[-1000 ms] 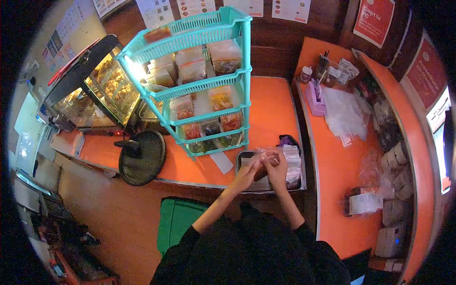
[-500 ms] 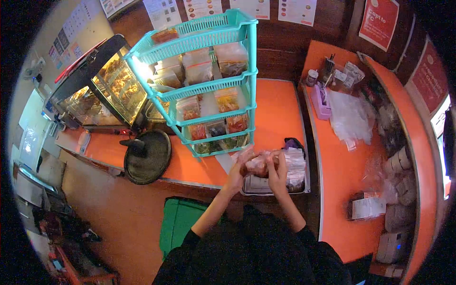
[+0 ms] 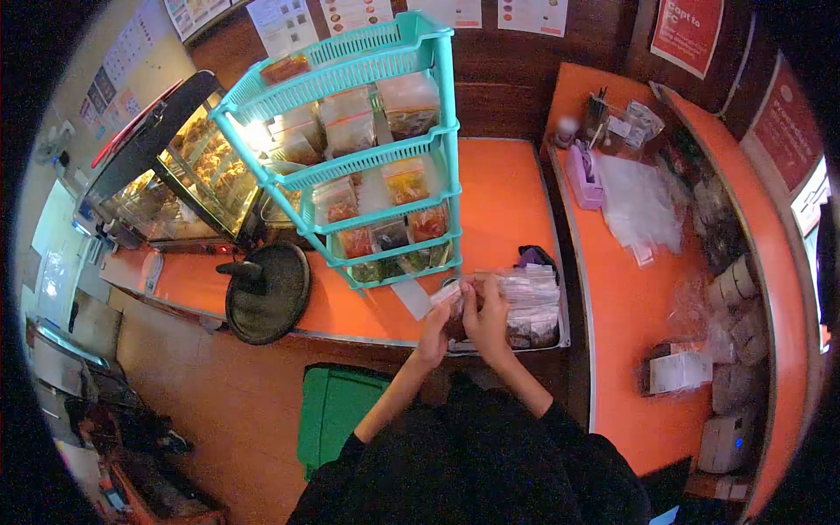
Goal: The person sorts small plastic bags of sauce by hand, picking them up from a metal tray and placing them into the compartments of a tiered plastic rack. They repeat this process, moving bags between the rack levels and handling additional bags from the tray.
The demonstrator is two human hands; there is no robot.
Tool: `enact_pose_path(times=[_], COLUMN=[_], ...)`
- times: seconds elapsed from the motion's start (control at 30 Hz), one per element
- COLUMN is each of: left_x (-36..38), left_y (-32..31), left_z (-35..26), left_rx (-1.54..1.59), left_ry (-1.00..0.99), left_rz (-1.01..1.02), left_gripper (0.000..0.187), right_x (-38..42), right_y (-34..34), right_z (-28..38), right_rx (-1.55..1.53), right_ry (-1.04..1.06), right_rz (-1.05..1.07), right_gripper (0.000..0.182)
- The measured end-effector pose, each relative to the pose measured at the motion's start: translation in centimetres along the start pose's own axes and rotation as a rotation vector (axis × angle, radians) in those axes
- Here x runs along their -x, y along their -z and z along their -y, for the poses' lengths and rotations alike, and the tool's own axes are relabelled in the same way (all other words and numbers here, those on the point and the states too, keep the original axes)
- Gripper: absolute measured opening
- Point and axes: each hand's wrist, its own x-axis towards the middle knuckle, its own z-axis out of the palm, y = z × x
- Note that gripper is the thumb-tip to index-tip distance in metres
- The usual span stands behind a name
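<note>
My left hand [image 3: 432,332] and my right hand [image 3: 486,322] are close together over the near edge of the orange counter. Both are closed on a small clear plastic bag [image 3: 446,292], fingertips pinching its upper edge; its contents are mostly hidden by my fingers. Beneath and to the right of my hands is a shallow tray [image 3: 564,337] holding rows of filled plastic bags [image 3: 531,306]. A dark purple item [image 3: 535,255] lies at the tray's far side. Just beyond my left hand stands a teal tiered rack [image 3: 385,144] with filled bags on its levels.
Left of the rack are a dark round stone mortar [image 3: 268,297] with a pestle and a lit glass food cabinet [image 3: 206,157]. A green bin [image 3: 337,411] stands below the counter. On the right counter lie plastic sheets [image 3: 639,201], a purple holder [image 3: 584,179] and a paper-topped box [image 3: 678,374].
My hands have drawn slightly left, and the bag's reddish contents show less now. My right fingers have shifted up to the bag's top edge. The view has turned a little.
</note>
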Motion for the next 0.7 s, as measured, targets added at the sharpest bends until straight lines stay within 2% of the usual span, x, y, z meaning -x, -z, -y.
enact_pose_path(times=[0.1, 0.2, 0.27, 0.3, 0.33, 0.37, 0.4, 0.43, 0.47, 0.5, 0.57, 0.7], left_x=[0.1, 0.0, -0.7, -1.6, -2.0, -1.8, -1.2, -0.8, -0.7, -0.5, 0.2, 0.9], left_y=[-0.9, -0.6, 1.5, 4.2, 5.8, 5.2, 3.3, 2.0, 1.7, 1.8, 2.3, 2.5], left_z=[-0.3, -0.1, -0.1, -0.2, -0.5, -2.0, -4.4, -6.1, -6.5, -6.5, -6.3, -5.2], left_rx=[-0.098, -0.059, -0.018, 0.331, 0.678, 0.679, 0.285, -0.113, -0.175, -0.176, -0.162, -0.057], left_ry=[0.021, 0.078, 0.098, -0.004, -0.11, -0.109, -0.204, -0.288, -0.26, -0.26, -0.097, 0.007], left_rz=[-0.042, -0.124, -0.16, 0.084, 0.329, 0.325, 0.034, -0.254, -0.26, -0.261, -0.137, -0.138], left_gripper=[0.061, 0.057, 0.055, 0.055, 0.055, 0.055, 0.056, 0.057, 0.064, 0.064, 0.065, 0.062], right_x=[0.1, 0.3, -0.1, -0.6, -1.2, -1.5, -1.4, -1.2, -0.7, 0.0, 1.6, 3.3], right_y=[0.3, 0.3, 0.9, 1.5, 2.6, 3.9, 5.3, 6.6, 7.2, 7.0, 6.6, 5.3], right_z=[0.6, 0.3, 0.3, -0.3, -1.4, -2.6, -4.8, -7.7, -10.0, -11.4, -13.1, -15.2], right_rx=[0.042, -0.042, 0.051, 0.053, 0.114, 0.176, 0.176, 0.372, 0.564, 0.563, 0.622, 0.693], right_ry=[0.043, -0.086, 0.012, 0.008, -0.115, -0.238, -0.239, -0.161, -0.081, -0.081, 0.021, 0.031], right_rz=[0.004, 0.024, -0.025, -0.025, -0.01, 0.005, 0.006, 0.214, 0.423, 0.423, 0.395, 0.332], right_gripper=[0.012, 0.014, 0.019, 0.019, 0.02, 0.021, 0.021, 0.023, 0.026, 0.026, 0.028, 0.032])
